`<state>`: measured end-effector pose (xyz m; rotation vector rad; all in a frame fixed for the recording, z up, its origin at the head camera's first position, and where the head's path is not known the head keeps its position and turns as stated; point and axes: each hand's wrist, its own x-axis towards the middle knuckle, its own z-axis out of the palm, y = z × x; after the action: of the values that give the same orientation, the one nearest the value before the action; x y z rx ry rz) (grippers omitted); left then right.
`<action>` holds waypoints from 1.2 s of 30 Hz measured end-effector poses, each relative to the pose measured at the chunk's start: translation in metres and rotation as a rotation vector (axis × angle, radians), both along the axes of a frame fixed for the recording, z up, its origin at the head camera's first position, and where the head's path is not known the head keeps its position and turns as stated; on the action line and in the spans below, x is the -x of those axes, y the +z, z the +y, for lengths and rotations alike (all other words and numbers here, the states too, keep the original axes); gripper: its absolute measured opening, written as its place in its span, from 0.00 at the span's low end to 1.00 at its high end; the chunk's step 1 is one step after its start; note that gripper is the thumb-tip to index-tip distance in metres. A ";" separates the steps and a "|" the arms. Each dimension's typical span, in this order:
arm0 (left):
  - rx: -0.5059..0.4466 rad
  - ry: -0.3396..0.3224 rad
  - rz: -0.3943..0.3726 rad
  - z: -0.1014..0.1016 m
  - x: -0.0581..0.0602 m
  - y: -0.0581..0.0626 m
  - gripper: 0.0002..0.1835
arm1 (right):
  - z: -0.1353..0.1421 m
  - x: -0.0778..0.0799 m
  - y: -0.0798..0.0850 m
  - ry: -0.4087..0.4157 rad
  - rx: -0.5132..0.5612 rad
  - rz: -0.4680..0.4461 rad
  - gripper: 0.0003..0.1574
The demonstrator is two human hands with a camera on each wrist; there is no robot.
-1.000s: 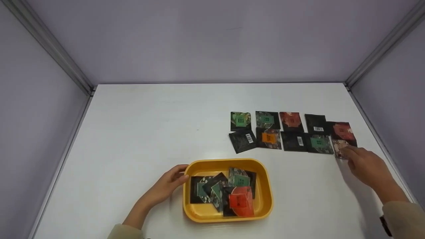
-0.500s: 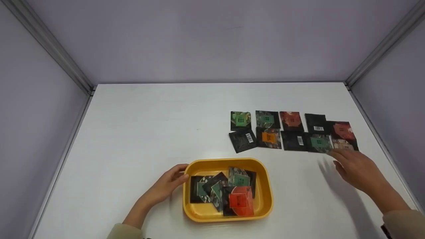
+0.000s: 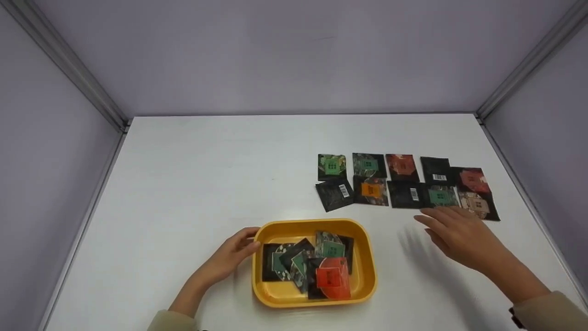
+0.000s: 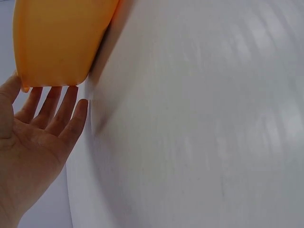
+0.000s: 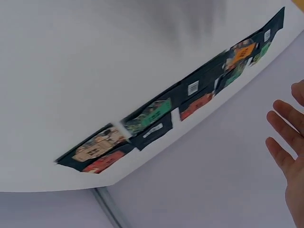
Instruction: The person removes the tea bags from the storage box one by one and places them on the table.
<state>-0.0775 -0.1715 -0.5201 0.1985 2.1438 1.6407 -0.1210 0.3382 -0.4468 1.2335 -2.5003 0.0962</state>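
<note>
My left hand (image 3: 232,255) is at the left end of a yellow plastic tray (image 3: 372,271). Its thumb lies over the rim and its fingertips touch the outer wall (image 4: 61,42), as the left wrist view shows. Inside the tray lie several flat square sachets, among them a red and black sachet (image 3: 328,278) on top. My right hand (image 3: 464,234), fingers loosely extended and holding nothing, hovers in front of the laid-out sachets. Nearest to it are a green-labelled sachet (image 3: 441,195), partly hidden by the fingers, and a beige-labelled sachet (image 3: 480,204).
Two rows of sachets lie on the white table (image 3: 193,184) at the right; some show a dark back with a barcode, such as the black sachet (image 3: 335,195) at the left end. Grey-lilac wall panels (image 3: 294,59) enclose the table at the back and both sides.
My right hand has let go of the beige-labelled sachet at the right end of the front row and moved left, towards the tray. My left hand and the tray have stayed put.
</note>
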 end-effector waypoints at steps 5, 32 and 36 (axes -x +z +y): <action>0.015 -0.001 -0.002 0.000 0.000 0.000 0.25 | -0.029 -0.005 0.009 0.075 -0.061 -0.007 0.34; 0.035 0.008 -0.012 0.001 0.000 0.000 0.25 | -0.159 -0.026 0.025 0.525 -0.338 -0.036 0.22; 0.006 -0.008 -0.004 0.000 0.000 0.000 0.25 | -0.171 -0.027 0.023 0.585 -0.434 0.022 0.18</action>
<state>-0.0773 -0.1718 -0.5200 0.2012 2.1419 1.6286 -0.0936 0.1671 -0.4236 2.0946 -2.1211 -0.3310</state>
